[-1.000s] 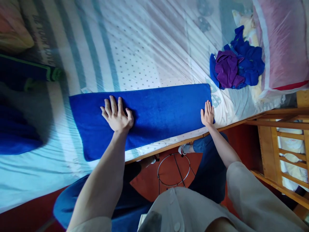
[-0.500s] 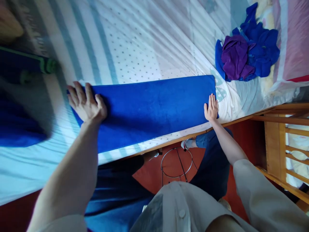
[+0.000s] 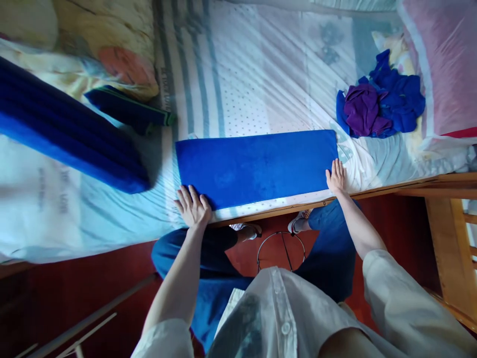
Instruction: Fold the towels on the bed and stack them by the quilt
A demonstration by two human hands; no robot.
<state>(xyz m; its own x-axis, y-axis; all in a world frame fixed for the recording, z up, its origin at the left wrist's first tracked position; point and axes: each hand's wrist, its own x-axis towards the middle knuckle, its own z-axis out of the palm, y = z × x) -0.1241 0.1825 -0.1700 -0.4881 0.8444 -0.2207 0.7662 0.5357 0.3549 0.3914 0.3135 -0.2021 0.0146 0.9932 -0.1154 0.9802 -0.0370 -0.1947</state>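
Note:
A blue cloth, towel-like (image 3: 257, 166), lies flat as a long rectangle along the near edge of the bed. My left hand (image 3: 193, 206) rests on its near left corner, fingers spread. At the other end, my right hand (image 3: 337, 177) lies flat over the near right corner with its fingers stretched out. Neither hand grips the cloth. Beyond my right hand sits a crumpled heap of blue cloths (image 3: 400, 99) with a purple cloth (image 3: 363, 109) on top.
A stack of folded blue cloths (image 3: 67, 129) lies at the left, beside a dark folded cloth with green edging (image 3: 126, 107). A pink pillow (image 3: 443, 69) is at the right. Below the bed's wooden edge (image 3: 276, 211) stands a round metal stool frame (image 3: 281, 248).
My left hand has moved from the cloth's far left side down to its near left corner. My right hand stays at the right end. The view has shifted, showing more of the left side.

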